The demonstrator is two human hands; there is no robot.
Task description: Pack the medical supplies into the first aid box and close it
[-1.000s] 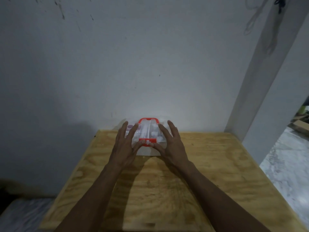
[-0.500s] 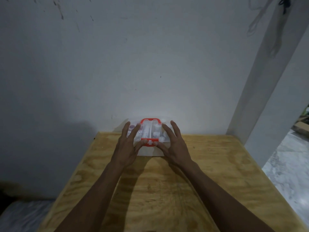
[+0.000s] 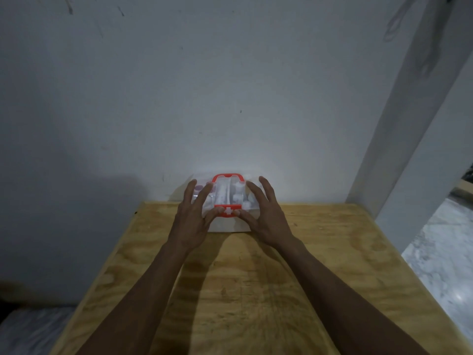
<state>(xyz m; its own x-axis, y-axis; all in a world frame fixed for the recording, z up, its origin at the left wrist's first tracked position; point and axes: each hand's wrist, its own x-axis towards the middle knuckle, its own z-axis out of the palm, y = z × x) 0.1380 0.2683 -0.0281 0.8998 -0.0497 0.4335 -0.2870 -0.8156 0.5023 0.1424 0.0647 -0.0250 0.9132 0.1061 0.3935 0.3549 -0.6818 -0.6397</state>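
A clear plastic first aid box [image 3: 226,224] with a red handle [image 3: 227,176] and a red front latch [image 3: 227,210] stands at the far edge of the wooden table [image 3: 332,252], against the wall. Its lid is down, and small bottles and white supplies show through it. My left hand [image 3: 193,217] lies spread on the left half of the lid. On the right half rests my right hand [image 3: 263,215], fingers apart. Both thumbs touch the red latch from either side.
A grey wall rises right behind the box. A white pillar [image 3: 409,124] stands at the right rear corner of the table, with pale marbled floor [image 3: 440,252] beyond the right edge. Dark floor lies past the left edge.
The hands stay on the lid with thumbs at the latch. The view has shifted slightly, so the box sits a little lower in the frame.
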